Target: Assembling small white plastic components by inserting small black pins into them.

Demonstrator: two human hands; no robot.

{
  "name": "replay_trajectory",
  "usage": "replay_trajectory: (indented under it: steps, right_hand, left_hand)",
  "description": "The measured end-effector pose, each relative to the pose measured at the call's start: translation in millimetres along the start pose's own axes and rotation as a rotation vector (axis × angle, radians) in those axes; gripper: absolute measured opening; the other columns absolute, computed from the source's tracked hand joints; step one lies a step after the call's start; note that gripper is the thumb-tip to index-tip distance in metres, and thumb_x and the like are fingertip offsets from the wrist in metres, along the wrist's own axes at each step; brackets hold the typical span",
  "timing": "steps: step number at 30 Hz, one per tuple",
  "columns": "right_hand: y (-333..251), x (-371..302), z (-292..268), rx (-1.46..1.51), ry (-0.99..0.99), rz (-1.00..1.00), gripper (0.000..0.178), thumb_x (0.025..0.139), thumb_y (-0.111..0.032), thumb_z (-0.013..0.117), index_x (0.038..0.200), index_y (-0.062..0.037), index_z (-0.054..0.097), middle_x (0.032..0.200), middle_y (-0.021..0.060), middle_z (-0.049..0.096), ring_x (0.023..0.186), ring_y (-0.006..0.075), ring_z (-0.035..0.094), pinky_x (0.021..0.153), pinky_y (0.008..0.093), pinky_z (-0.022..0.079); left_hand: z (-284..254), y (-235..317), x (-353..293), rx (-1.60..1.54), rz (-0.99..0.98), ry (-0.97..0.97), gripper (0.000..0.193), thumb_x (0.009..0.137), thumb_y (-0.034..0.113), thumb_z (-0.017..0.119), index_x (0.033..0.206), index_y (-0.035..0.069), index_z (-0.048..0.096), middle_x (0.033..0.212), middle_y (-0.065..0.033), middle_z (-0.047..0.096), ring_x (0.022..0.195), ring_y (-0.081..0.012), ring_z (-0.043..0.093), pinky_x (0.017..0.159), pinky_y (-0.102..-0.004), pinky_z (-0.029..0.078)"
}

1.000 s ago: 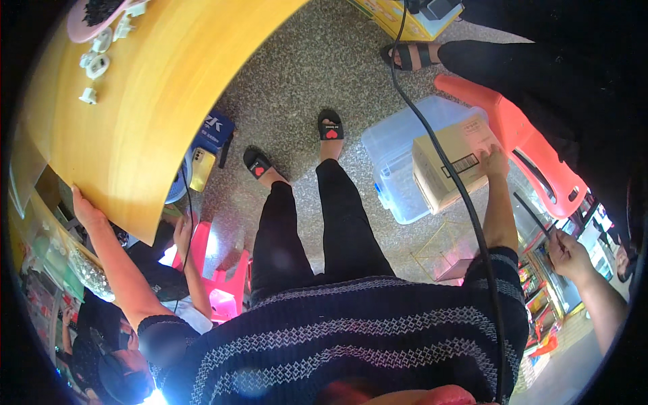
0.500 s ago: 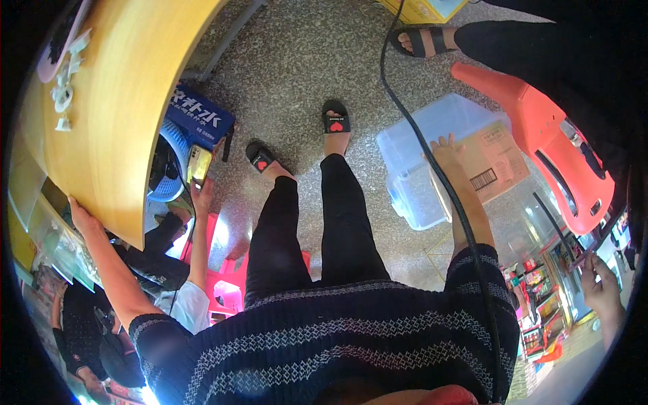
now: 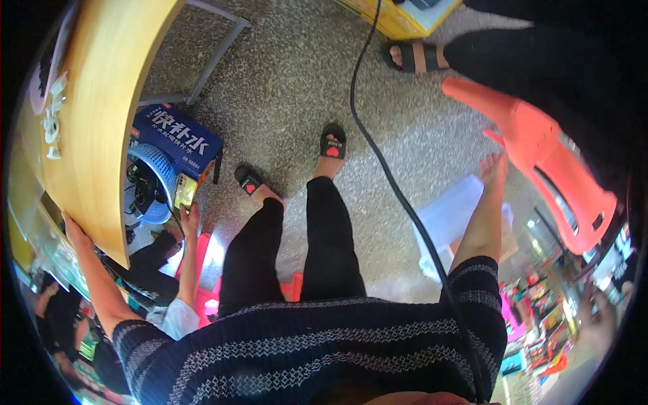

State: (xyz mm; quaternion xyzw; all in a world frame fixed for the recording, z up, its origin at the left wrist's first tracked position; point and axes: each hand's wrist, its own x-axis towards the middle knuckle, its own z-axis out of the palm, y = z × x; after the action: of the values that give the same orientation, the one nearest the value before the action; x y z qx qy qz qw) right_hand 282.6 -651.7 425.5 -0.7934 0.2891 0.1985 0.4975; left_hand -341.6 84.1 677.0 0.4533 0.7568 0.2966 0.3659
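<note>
My left hand [image 3: 77, 233] rests at the near edge of the yellow wooden tabletop [image 3: 101, 121], one finger stretched along it and the others partly hidden. Out to the right, my right hand [image 3: 495, 169] is empty, its fingers spread. It hovers just left of a red-orange plastic chair [image 3: 533, 138]; whether they touch I cannot tell. Below my right forearm lie a clear plastic bin [image 3: 449, 209] and a cardboard piece [image 3: 507, 244], both partly covered by the arm.
A blue printed carton [image 3: 179, 138] and a blue basket [image 3: 162, 182] of dark items stand beside the table. Another person's hand [image 3: 190, 219] holds a yellowish phone [image 3: 184, 191]. A black cable [image 3: 385, 162] hangs across the view. A sandalled foot [image 3: 415, 57] and a yellow box [image 3: 398, 20] are at the top.
My right hand has left the cardboard over the bin and moved up and right toward the chair. My left hand stays at the table edge. The view has shifted slightly.
</note>
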Motion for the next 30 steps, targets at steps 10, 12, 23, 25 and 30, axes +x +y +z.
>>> replay_trajectory:
  steps: [10,12,23,25,30]
  right_hand:
    - [-38.9,64.2,31.9,0.838,0.124,-0.078,0.061,0.071,-0.059,0.039,0.098,-0.0061,0.052,0.094,0.0120,0.053,0.087,0.0280,0.048,0.073,0.0493,0.041]
    - [-20.1,65.4,18.6,0.905,0.142,-0.010,0.067,0.070,-0.064,0.039,0.102,-0.0048,0.049,0.098,0.0127,0.051,0.091,0.0294,0.046,0.075,0.0493,0.042]
    - [114.4,-162.1,58.5,1.138,0.005,-0.071,0.066,0.062,-0.060,0.057,0.104,-0.0100,0.051,0.092,0.0088,0.057,0.077,0.0281,0.054,0.070,0.0479,0.043]
    - [165.7,-190.1,56.0,1.089,0.097,0.152,0.059,0.062,-0.061,0.056,0.095,-0.0131,0.055,0.087,0.0057,0.058,0.078,0.0250,0.055,0.073,0.0512,0.041]
    - [238.4,-337.2,118.1,1.191,0.139,0.469,0.049,0.065,-0.055,0.053,0.091,-0.0142,0.056,0.086,0.0043,0.058,0.079,0.0234,0.053,0.084,0.0517,0.034]
  left_hand:
    - [42.0,-10.9,-23.3,-0.080,0.014,0.075,0.049,0.086,0.040,0.036,0.118,0.002,0.041,0.117,-0.0084,0.046,0.103,-0.0195,0.046,0.088,-0.0298,0.036]
    - [50.0,-11.9,-32.2,-0.102,0.015,0.079,0.048,0.086,0.039,0.036,0.117,0.002,0.041,0.117,-0.0081,0.046,0.104,-0.0194,0.046,0.088,-0.0299,0.036]
    - [54.3,2.6,-39.5,-0.161,-0.005,-0.090,0.042,0.088,0.035,0.035,0.116,0.004,0.042,0.117,-0.0068,0.046,0.104,-0.0194,0.045,0.090,-0.0306,0.035]
    - [47.8,-0.1,-30.5,-0.137,0.020,-0.104,0.042,0.088,0.034,0.034,0.116,0.004,0.041,0.116,-0.0065,0.047,0.103,-0.0192,0.046,0.089,-0.0303,0.036]
    - [50.2,1.3,-34.0,-0.139,0.035,-0.174,0.042,0.089,0.032,0.032,0.115,0.001,0.041,0.113,-0.0081,0.048,0.102,-0.0206,0.047,0.087,-0.0316,0.038]
